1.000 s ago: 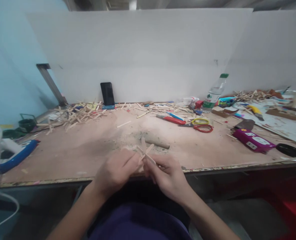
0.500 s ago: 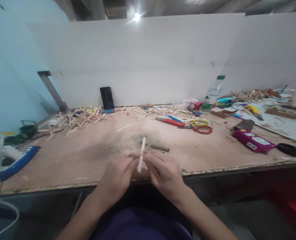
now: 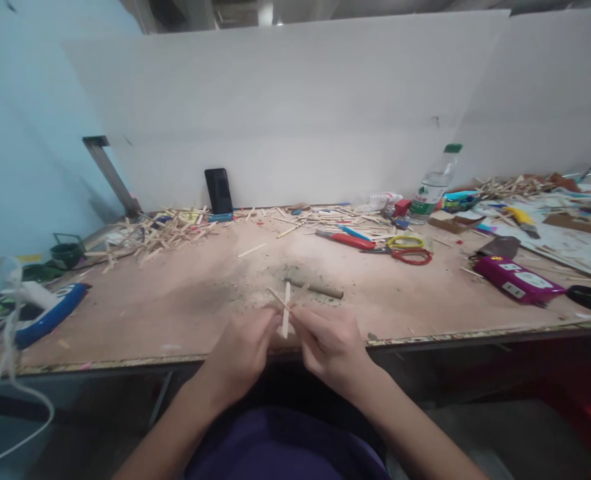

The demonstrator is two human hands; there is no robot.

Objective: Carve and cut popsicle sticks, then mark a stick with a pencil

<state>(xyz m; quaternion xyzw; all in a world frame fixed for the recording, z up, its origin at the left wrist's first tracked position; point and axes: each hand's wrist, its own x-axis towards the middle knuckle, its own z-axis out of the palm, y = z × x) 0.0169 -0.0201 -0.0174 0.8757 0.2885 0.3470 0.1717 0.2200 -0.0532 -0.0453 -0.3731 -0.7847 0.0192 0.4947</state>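
Several pale wooden craft sticks [image 3: 286,323] cross one another between my hands, above the front of the table. My left hand [image 3: 242,340] pinches them from the left with bent fingers. On the other side my right hand [image 3: 330,337] is closed on the sticks, thumb and fingertips together. One stick points upright at the middle, while thinner ones slant out to either side. My fingertips hide where the sticks join. Just beyond the hands lies a brown rod [image 3: 320,289] amid dark crumbs on the tabletop.
Loose sticks [image 3: 170,233] are heaped at the back left near a phone [image 3: 218,191]. Scissors [image 3: 411,251], a red cutter [image 3: 348,239] and a water bottle [image 3: 434,187] are at the right back. A purple pouch [image 3: 518,279] lies right, a blue object [image 3: 52,315] left.
The view has tipped down and shifted slightly left. Between my hands the crossed sticks have turned a little, the central one now more upright. Both hands keep their grip.
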